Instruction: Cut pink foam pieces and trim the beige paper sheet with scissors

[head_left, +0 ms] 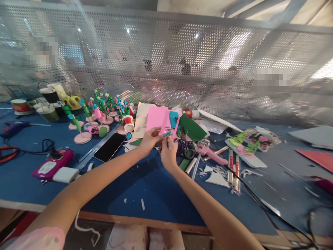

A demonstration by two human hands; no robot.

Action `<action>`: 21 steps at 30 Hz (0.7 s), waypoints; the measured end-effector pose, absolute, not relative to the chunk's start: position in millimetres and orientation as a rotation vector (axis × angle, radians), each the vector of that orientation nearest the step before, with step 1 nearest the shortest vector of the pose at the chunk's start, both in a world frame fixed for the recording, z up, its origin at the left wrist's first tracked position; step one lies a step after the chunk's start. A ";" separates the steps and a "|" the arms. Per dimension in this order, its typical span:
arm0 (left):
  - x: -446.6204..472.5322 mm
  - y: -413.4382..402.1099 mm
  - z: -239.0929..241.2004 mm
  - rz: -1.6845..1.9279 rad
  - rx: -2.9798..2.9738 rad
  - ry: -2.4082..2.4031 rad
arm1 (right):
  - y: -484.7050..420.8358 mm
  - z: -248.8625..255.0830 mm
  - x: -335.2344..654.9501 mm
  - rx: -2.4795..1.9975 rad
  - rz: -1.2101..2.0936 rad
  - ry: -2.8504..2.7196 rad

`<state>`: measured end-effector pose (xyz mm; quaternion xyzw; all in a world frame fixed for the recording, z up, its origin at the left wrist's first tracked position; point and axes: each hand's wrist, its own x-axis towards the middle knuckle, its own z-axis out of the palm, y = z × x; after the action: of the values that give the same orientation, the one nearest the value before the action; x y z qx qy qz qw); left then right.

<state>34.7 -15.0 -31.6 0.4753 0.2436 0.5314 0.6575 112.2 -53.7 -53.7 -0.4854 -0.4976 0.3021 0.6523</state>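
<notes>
Blue piece (167, 133) at left fingers (155, 133); tabletop (156, 201) stretches to wooden near edge (143, 221).

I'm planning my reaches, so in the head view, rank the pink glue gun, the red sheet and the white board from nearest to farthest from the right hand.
From the right hand:
1. Pink glue gun: just to its right.
2. White board: farther right, under green curls.
3. Red sheet: at the far right edge.
</notes>
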 end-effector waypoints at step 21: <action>33.7 -13.4 -30.9 1.281 1.003 0.664 | -53.6 -53.9 110.2 -0.978 0.847 -1.008</action>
<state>33.7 -13.4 -30.9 0.4396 0.2908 0.5611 0.6383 110.2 -53.6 -53.9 -0.4362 -0.4492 0.3776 0.6822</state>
